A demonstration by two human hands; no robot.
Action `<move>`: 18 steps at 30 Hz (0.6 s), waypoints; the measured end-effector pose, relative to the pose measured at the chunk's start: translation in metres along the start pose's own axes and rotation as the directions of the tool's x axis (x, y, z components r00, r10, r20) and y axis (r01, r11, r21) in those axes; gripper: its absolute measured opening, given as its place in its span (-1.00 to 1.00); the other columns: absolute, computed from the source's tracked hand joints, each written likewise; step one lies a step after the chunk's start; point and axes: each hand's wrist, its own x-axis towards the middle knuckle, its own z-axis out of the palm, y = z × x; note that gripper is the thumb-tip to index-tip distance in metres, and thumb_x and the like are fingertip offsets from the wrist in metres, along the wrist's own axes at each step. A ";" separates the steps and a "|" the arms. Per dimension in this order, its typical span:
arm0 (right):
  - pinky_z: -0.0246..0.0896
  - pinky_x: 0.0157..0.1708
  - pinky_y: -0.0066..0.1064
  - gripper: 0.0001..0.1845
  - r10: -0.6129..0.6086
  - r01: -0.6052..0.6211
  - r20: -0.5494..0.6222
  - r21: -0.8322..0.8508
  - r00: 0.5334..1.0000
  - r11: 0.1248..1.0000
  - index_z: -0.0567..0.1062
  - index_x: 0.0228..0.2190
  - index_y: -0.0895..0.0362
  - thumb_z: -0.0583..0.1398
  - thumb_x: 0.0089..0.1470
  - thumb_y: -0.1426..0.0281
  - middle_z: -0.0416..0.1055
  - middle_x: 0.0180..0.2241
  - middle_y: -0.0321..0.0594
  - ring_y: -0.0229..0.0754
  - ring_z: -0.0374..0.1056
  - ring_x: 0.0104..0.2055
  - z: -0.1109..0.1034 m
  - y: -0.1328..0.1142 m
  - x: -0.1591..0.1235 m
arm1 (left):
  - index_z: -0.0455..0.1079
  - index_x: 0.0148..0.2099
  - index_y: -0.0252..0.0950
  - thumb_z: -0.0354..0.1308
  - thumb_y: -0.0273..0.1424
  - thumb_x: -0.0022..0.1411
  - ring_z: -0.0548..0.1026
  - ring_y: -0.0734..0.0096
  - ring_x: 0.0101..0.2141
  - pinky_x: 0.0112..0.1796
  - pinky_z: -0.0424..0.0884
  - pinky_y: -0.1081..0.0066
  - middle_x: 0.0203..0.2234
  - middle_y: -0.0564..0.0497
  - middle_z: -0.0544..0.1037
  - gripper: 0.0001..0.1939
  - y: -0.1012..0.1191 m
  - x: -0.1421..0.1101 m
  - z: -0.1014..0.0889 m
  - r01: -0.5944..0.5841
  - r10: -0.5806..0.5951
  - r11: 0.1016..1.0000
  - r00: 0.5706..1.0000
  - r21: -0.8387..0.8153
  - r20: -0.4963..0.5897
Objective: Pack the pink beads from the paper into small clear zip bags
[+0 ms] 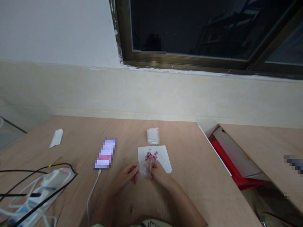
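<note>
Your right hand point(158, 172) pinches a thin clear strip point(151, 168), with your left hand point(126, 177) loosely curled just beside it. The pink beads point(151, 155) lie at 12 o'clock on the white paper point(164, 160), nearer your right hand, their clump running side to side.

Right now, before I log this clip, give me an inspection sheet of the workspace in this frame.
Surface: light wooden tabletop.
Job's things: small heap of pink beads on a white paper sheet; thin clear strand.
Clutter: small clear bag with white contents; white paper scrap; pixelated rectangular device.
Grippers: none; bare right hand pinches the strand over the sheet, bare left hand sits at the sheet's near edge.
Cables: white cable into the device; black cables across a white power strip showing a red light.
Surroundings: cream wall; dark window in a brown frame; red plastic object right of the table.
</note>
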 end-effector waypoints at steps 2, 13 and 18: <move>0.01 -0.70 -0.55 -0.75 0.021 -0.019 -0.092 0.028 0.996 0.999 0.24 -0.65 0.15 0.13 -0.15 0.25 0.16 -0.72 -0.40 -0.40 0.07 -0.68 -0.003 0.009 0.006 | 0.25 -0.47 -0.31 0.07 -0.12 -0.04 0.28 0.54 -0.63 -0.55 0.26 0.49 -0.71 0.16 0.31 -0.68 -0.006 0.005 -0.002 -0.014 0.014 0.998 1.000 -0.059 -0.001; -0.03 -0.82 -0.57 -0.65 0.166 -0.147 -0.087 0.197 0.982 0.969 0.19 -0.50 0.10 0.14 -0.17 0.09 0.28 -0.63 -0.38 -0.42 0.11 -0.77 -0.003 0.040 -0.005 | 0.25 -0.44 -0.30 0.11 -0.20 -0.08 0.36 0.47 -0.63 -0.54 0.31 0.44 -0.71 0.14 0.37 -0.74 -0.030 0.015 -0.021 -0.065 0.056 0.998 0.954 -0.018 -0.294; -0.03 -0.83 -0.57 -0.64 0.143 -0.111 -0.185 0.174 0.972 0.978 0.18 -0.45 0.09 0.18 -0.21 0.15 0.28 -0.66 -0.42 -0.41 0.12 -0.78 0.002 0.047 -0.001 | 0.25 -0.46 -0.30 0.11 -0.22 -0.09 0.39 0.45 -0.62 -0.54 0.35 0.44 -0.69 0.14 0.40 -0.76 -0.023 0.011 -0.019 -0.015 0.026 0.999 0.941 0.036 -0.337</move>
